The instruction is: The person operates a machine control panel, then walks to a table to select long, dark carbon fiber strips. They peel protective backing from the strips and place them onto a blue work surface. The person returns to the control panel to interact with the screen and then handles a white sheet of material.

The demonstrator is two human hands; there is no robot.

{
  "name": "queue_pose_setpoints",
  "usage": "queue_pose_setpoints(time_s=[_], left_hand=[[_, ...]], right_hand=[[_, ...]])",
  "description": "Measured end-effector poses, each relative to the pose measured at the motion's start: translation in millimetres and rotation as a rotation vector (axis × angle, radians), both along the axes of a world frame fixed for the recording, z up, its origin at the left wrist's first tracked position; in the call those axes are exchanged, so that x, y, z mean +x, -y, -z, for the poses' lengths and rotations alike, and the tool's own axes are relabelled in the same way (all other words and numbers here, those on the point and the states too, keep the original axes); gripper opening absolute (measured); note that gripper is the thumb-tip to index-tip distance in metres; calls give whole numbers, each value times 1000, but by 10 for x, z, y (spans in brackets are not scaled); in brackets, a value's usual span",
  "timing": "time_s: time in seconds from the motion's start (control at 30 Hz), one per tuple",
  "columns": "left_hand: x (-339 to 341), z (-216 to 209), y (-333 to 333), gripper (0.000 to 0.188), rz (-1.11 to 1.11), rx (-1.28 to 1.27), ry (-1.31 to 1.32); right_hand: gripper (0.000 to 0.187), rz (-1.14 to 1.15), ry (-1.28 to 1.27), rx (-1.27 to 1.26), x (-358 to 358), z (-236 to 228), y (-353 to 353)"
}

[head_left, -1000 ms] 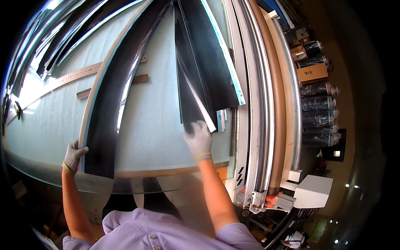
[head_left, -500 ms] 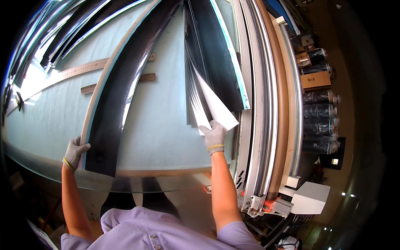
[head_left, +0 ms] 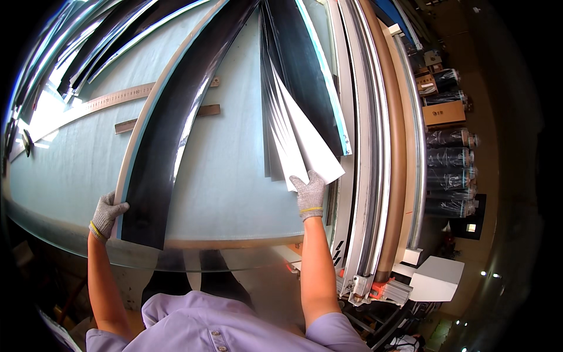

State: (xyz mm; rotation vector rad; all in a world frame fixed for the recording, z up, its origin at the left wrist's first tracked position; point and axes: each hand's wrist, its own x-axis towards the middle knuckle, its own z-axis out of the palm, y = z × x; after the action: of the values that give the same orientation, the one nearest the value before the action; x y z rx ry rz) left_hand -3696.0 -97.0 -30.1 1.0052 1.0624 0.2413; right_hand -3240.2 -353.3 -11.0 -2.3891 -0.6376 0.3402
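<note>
My left hand (head_left: pixel 107 215), in a grey knit glove, pinches the near left edge of a long black strip (head_left: pixel 153 158) with a pale border. The strip runs away from me across the pale blue-green table (head_left: pixel 217 193). Gripped in my gloved right hand (head_left: pixel 309 192) are the near ends of several thin strips (head_left: pixel 287 126), fanned out with white undersides turned up. Their far ends converge at the top of the view. Just right of them lies a wider black strip (head_left: pixel 311 70) with a light blue edge.
A steel ruler (head_left: pixel 120 95) and a short brown bar (head_left: pixel 208 110) lie partly under the black strip. More dark strips (head_left: pixel 105 47) are heaped at the far left. Along the right side run metal rails and a brown roller (head_left: pixel 392 146). Wrapped rolls (head_left: pixel 448 156) and a cardboard box (head_left: pixel 444 113) stand beyond.
My right hand has moved slightly right and nearer to me, drawing the fanned strips with it and showing more of their white sides. My left hand has hardly moved.
</note>
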Motion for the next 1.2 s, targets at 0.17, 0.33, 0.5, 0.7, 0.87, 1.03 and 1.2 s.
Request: queue_pose_setpoints(time_s=[0.17, 0.33, 0.5, 0.7, 0.87, 1.03, 1.2], left_hand=[[-37, 53, -6, 37, -7, -7, 39], [-94, 126, -30, 41, 23, 19, 23], [-128, 174, -48, 40, 55, 54, 21], [-27, 63, -18, 38, 29, 25, 31], [-137, 205, -55, 38, 42, 80, -15], [-114, 142, -58, 38, 49, 83, -20], [-47, 24, -24, 39, 4, 15, 24]], right_hand=[[58, 4, 58, -50, -3, -129, -2], [36, -31, 371, -46, -23, -126, 25], [32, -435, 916, -328, 39, -194, 16], [20, -501, 650, -967, -264, -322, -389], [40, -416, 337, -856, -290, -9, -494], [44, -268, 439, -737, -417, 160, -582], [36, -187, 386, -642, -322, 224, -592]])
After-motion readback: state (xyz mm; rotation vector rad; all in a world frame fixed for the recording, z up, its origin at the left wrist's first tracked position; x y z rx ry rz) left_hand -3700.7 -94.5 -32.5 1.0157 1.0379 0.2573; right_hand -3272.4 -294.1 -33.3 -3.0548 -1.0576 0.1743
